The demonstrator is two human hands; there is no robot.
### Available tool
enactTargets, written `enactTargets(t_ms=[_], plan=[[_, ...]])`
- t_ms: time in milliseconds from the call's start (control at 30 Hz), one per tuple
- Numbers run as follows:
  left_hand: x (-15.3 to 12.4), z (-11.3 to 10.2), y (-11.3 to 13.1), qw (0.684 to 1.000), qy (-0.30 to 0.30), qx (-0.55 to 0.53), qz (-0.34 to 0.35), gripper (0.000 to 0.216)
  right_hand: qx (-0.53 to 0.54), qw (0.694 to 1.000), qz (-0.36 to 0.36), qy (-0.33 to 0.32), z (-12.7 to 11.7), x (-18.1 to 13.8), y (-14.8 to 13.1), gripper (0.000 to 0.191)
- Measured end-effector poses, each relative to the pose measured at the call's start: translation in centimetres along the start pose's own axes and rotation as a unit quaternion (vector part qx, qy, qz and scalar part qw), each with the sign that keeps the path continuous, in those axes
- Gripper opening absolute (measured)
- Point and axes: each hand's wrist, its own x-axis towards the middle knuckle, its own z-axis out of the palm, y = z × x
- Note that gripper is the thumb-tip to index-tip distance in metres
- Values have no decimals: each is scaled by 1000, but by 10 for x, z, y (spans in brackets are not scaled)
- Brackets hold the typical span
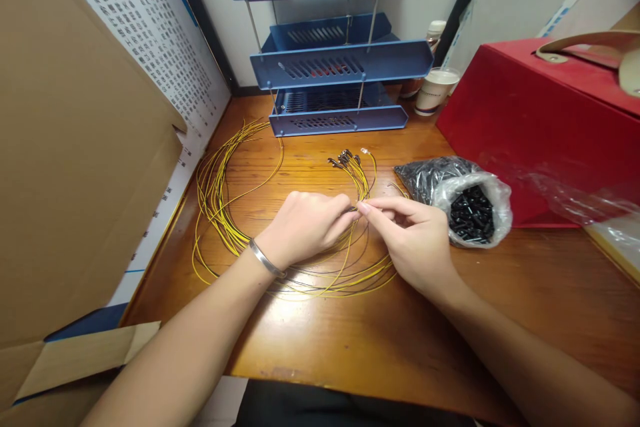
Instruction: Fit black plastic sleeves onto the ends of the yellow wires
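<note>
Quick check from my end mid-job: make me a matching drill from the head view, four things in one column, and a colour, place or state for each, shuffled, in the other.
Column 1
1. wires
2. plastic bag
3. metal bracelet
4. paper cup

Column 2
A. standing between the blue rack and the red box
B. around the left wrist
C. mostly yellow, looped on the table
D. open, with small black pieces inside

Pairs: 1-C, 2-D, 3-B, 4-A
</note>
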Motion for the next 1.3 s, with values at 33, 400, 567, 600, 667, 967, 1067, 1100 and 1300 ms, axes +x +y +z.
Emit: enactTargets(t_ms=[33, 400, 567, 600, 667, 967, 1067, 1100, 1300], plan=[[0, 0, 0, 1000, 0, 0, 0, 33, -3, 1000, 0, -2, 0, 0, 0, 13], [0, 0, 0, 1000, 3, 5, 7, 33, -9, 1000, 5, 5, 2, 0, 1, 15], [-1, 1, -1, 1000, 14, 14, 13, 33, -7, 999, 25, -22, 3, 0, 0, 14], [-1, 1, -1, 1000, 14, 15, 14, 32, -4, 999, 27, -22, 3, 0, -1, 13], [-1, 0, 0, 1000, 13, 13, 12, 33, 5, 1000, 26, -13, 2, 0, -2, 13], [0, -2, 1, 1000, -2, 12, 7, 33, 0, 999, 28, -37, 1, 1, -1, 13], [1, -2, 1, 1000, -3, 7, 5, 35, 10, 1000, 13, -13, 1, 1, -2, 12], [1, -2, 1, 1000, -2, 5, 5, 36, 12, 1000, 9, -4, 0, 1, -3, 12], [0, -1, 1, 1000, 9, 8, 14, 35, 2, 1000, 20, -23, 1, 1, -1, 12]])
